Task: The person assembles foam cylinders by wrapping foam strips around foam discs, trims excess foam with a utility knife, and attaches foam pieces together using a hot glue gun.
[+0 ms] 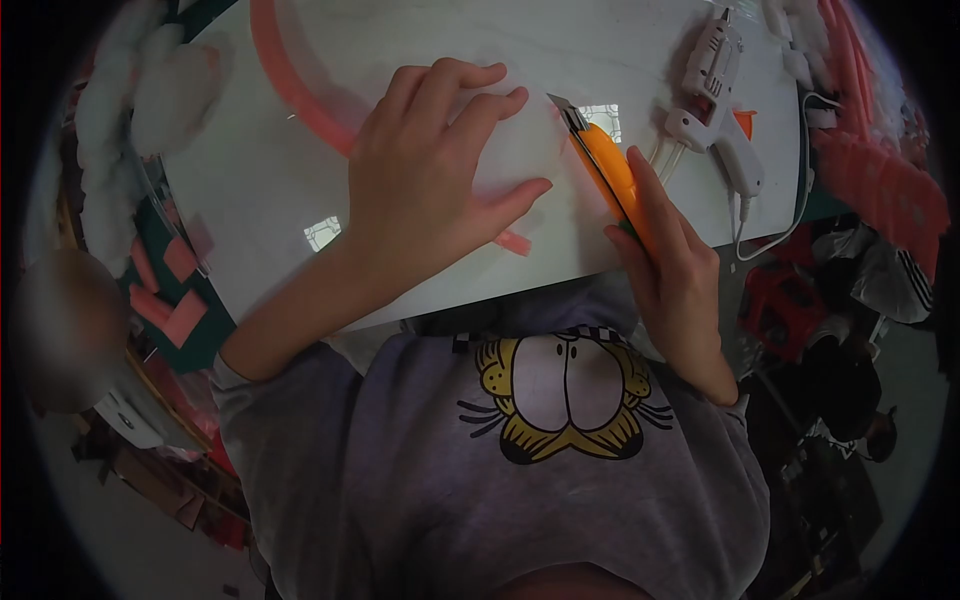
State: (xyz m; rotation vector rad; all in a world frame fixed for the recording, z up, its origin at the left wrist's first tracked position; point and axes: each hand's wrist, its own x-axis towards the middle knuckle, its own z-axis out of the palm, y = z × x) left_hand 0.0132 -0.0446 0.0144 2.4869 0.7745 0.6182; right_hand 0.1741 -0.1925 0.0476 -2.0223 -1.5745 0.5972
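Observation:
My left hand (425, 160) is over the white table (540, 270), fingers apart and curved, with nothing visible between thumb and fingertips. A long pink strip (300, 100) runs from the top left and passes beneath this hand; a short pink end (514, 243) shows below the thumb. My right hand (668, 265) is wrapped round an orange utility knife (605, 170). The knife's metal blade is out and points up and left, towards the fingertips of my left hand but apart from them.
A white glue gun (715, 100) lies at the upper right, its cable (775, 245) hanging past the table edge. Pink pieces (183, 318) lie on a green surface at left. White fluffy material (105, 130) is at far left, and a red stool (780, 305) stands at right.

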